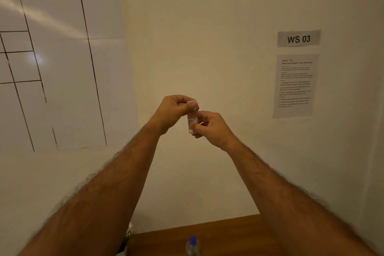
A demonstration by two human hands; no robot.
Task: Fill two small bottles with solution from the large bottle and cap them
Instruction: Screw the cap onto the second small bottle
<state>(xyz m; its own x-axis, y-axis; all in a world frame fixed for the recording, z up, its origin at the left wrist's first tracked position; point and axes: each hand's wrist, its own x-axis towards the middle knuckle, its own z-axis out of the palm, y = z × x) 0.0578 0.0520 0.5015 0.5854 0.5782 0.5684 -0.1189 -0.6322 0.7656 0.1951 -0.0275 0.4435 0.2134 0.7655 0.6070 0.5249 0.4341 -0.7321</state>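
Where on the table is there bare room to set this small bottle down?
The wooden table shows bare wood right of the blue-capped bottle, up to the right forearm. Left of that bottle, a narrower bare strip reaches the corner, where something white crowds the edge. Most of the table is out of view.

There is one view only, from a wide-angle camera worn on the person's head. It faces forward, tilted more toward the wall (207,48) than down at the table (228,235), of which only a strip shows at the bottom edge. Both forearms reach away from the lens, and the left hand (176,110) and right hand (212,129) meet near the middle of the frame, held up in front of the wall. The wide lens bends straight lines near the edges, as on the whiteboard (52,58) at the left. A paper sign (298,38) on the right is close enough to read.
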